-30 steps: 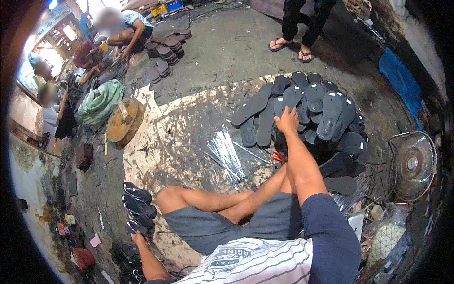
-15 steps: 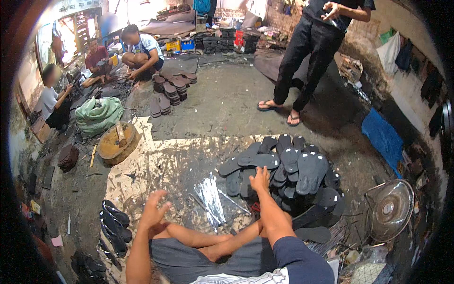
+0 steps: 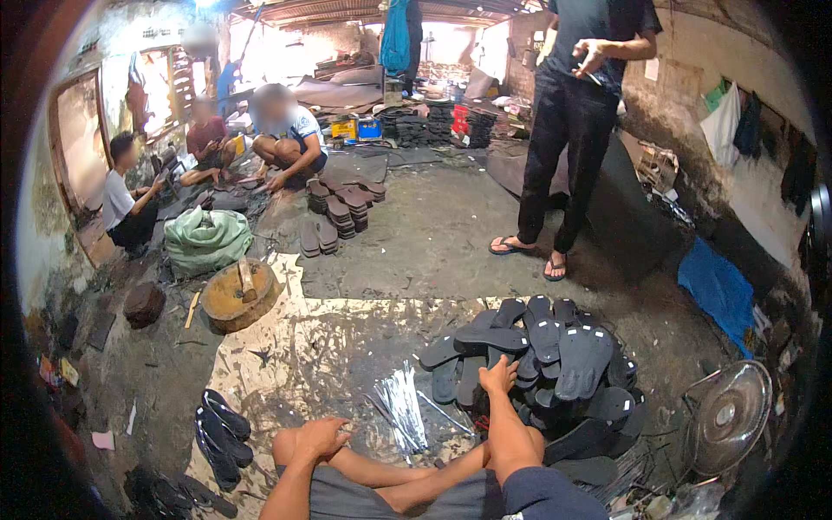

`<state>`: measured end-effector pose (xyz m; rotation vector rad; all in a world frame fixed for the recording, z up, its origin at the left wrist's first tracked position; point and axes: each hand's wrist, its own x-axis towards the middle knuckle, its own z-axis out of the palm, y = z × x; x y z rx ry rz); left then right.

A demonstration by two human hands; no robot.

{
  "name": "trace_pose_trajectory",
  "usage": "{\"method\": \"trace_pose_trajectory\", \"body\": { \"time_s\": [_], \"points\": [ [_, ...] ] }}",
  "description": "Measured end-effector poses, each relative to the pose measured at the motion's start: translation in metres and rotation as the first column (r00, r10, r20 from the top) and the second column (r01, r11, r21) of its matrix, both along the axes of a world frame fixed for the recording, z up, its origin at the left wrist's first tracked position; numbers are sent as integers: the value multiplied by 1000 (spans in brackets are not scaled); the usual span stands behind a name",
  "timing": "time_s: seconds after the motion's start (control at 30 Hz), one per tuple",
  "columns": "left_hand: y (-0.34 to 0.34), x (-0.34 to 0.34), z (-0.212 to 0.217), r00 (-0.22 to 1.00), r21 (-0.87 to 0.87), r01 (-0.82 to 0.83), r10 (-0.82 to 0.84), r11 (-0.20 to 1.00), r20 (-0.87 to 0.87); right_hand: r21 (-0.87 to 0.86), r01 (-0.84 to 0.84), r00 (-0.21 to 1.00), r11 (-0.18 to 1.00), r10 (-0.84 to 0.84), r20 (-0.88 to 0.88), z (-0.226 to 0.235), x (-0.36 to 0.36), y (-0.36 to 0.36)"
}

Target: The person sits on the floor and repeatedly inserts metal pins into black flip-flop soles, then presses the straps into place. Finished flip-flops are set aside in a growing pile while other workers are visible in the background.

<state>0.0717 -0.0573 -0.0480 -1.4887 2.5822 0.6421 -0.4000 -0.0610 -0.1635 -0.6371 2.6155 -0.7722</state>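
Note:
My right hand (image 3: 497,376) reaches over the near left side of a heap of black sandal soles (image 3: 582,360); many bear small white labels. Its fingers are apart at the edge of the soles, and I cannot tell whether they touch one. My left hand (image 3: 324,437) lies over my bent left knee, fingers stretched out and holding nothing. Between my hands a bundle of shiny silvery strips (image 3: 404,414) is spread on the floor sheet. At my left lie several black strap sandals (image 3: 221,433), partly overlapping.
A round wooden block (image 3: 240,299) and a green sack (image 3: 208,240) stand front left. Brown soles (image 3: 342,208) are stacked farther off. A person in black (image 3: 568,139) stands beyond the heap; several people crouch far left. A fan (image 3: 732,416) stands at right.
My view has tilted up, so the scene sits lower. My left hand has come down from the air onto my knee. The right hand stays by the soles.

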Motion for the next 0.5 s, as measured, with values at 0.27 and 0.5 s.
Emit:
{"method": "trace_pose_trajectory", "body": {
  "time_s": [0.27, 0.5],
  "points": [
    [-29, -4, -38, 852, 331, -76, 234, 940, -469, -456, 320, 577, 831, 210, 789, -4, 152, 52],
    [-28, 34, -31, 59, 550, -397, 618, 735, -784, -442, -895, 153, 63, 973, -171, 62, 288, 74]
  ]
}}
